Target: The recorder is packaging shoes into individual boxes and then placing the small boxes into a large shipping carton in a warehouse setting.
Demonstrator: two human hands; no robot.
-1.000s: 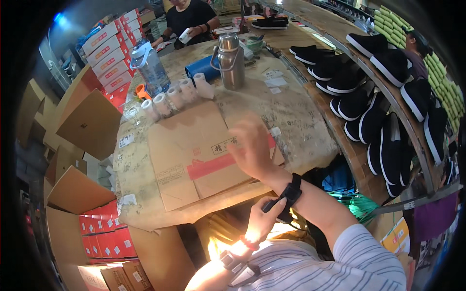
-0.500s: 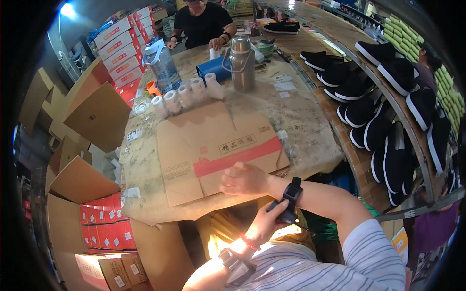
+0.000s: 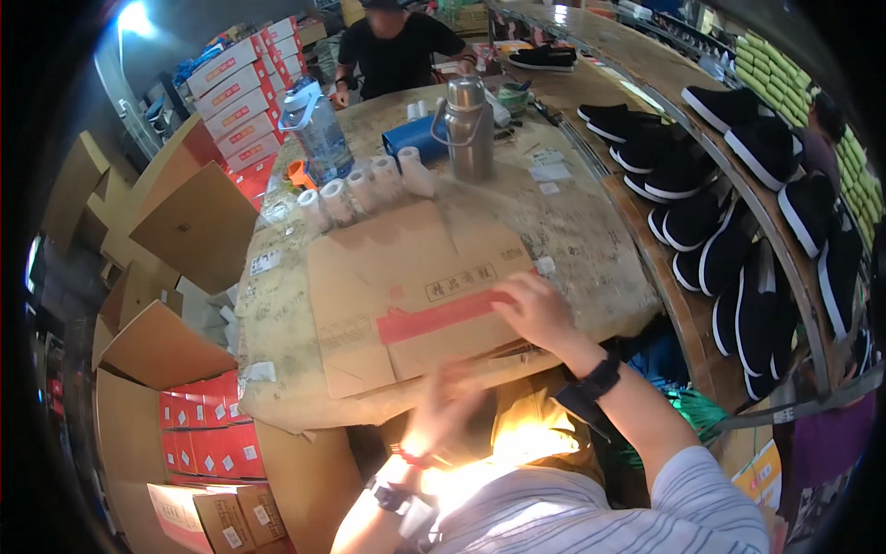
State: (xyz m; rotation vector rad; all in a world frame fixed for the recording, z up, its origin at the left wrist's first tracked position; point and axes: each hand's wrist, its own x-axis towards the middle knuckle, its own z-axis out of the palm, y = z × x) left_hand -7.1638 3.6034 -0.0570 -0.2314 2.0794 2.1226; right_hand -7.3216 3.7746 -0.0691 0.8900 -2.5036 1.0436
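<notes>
A flattened brown cardboard box [image 3: 397, 286] with a red stripe lies on the worn round table [image 3: 591, 249] in front of me. My right hand [image 3: 533, 309], black watch on the wrist, rests flat on the cardboard's near right edge by the end of the stripe. My left hand [image 3: 450, 399] is a blur just below the table's front edge, close to the cardboard's near edge; a red band and a watch sit on that wrist. What it holds cannot be made out.
A row of white tape rolls [image 3: 355, 189], a metal flask [image 3: 468, 129], a water jug [image 3: 318, 129] and a blue box [image 3: 413, 138] stand behind the cardboard. Black shoes [image 3: 701, 194] fill curved shelves on the right. Cardboard boxes [image 3: 175, 342] pile up left. Another person [image 3: 397, 46] works across the table.
My right hand slid from the cardboard's middle toward its near right edge. My left hand rose from my lap to the table's front edge, moving fast.
</notes>
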